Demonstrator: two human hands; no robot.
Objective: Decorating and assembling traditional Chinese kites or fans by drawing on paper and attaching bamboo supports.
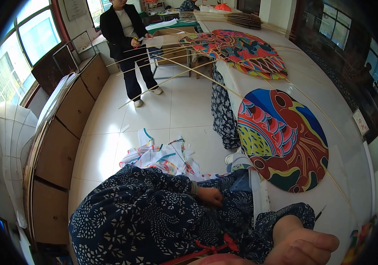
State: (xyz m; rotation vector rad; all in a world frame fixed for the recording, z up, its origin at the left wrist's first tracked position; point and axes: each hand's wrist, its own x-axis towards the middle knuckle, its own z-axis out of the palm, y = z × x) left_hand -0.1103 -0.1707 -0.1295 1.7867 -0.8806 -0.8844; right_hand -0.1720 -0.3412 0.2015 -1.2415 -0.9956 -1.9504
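"Looking past the hands, what gets in the way?"
"Thin bamboo sticks (191,70) jut beyond the white table (348,163) toward a standing person (127,26) holding a pale sheet (153,42). Paper scraps (162,157) lie heaped on the floor (103,108). More painted panels (242,51) overlap farther up the table."
"And the nearest round panel (286,150)?"
"Flat on the table, beyond the right hand (306,247) and well apart from it; a slim dark tool (320,213) lies between."
"The hands themselves?"
"The right's fingers bend inward, close to the camera. The left hand (210,195) rests loosely curled on patterned clothing (167,198). Whether either grips anything, I can't tell."
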